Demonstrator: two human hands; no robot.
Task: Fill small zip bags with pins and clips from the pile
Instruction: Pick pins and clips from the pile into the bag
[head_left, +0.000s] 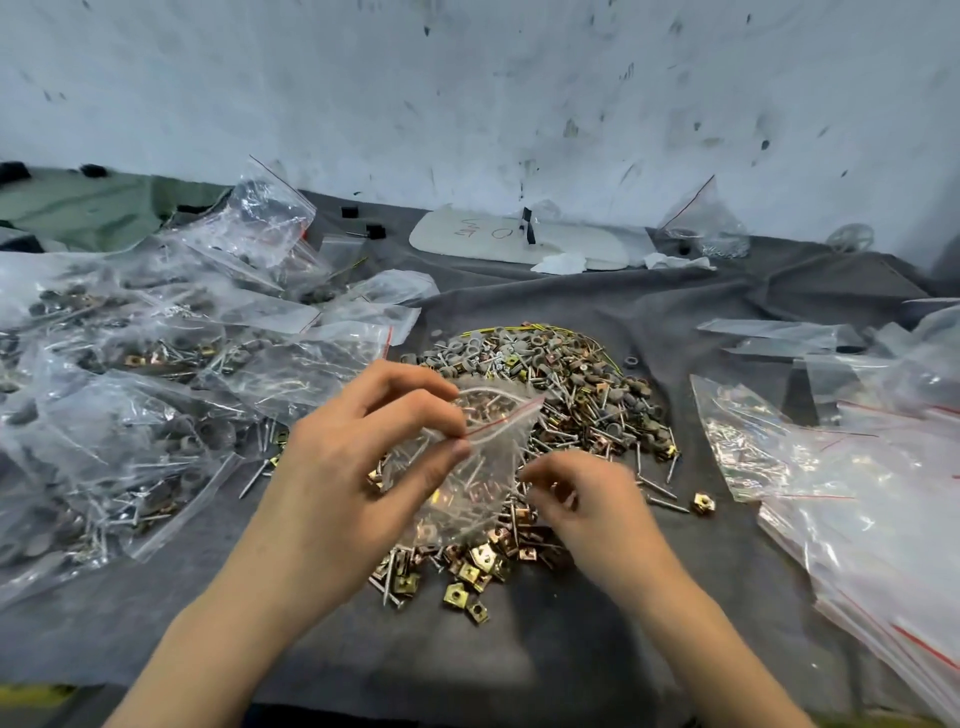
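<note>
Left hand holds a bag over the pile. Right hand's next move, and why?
Probably lift the right hand to the mouth of the zip bag and drop in whatever it gathered. The left hand pinches the bag at its red strip above the pile; the right fingers curl low on the pile, contents blurred.

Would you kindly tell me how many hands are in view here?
2. The left hand pinches the small zip bag at its mouth above the pile; the right hand, blurred, hovers beside the bag over the pile's near edge. No others seem hidden.
</note>
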